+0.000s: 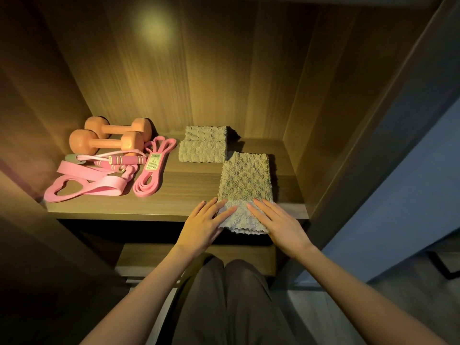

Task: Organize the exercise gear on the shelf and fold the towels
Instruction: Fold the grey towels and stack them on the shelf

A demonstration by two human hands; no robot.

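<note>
1. The wooden shelf (189, 188) holds all the gear inside the cabinet.
2. On its left side lie two orange dumbbells (107, 143), a pink jump rope (127, 160), a wide pink resistance band (87, 185) and a thin pink loop band (149, 175).
3. A folded grey towel (202, 145) lies at the back.
4. Just beside it, a long grey towel (245, 180) overhangs the front edge.
5. The left hand (204, 225) and right hand (278, 225) rest flat on the long towel's near end, fingers straight, grasping nothing.
</note>
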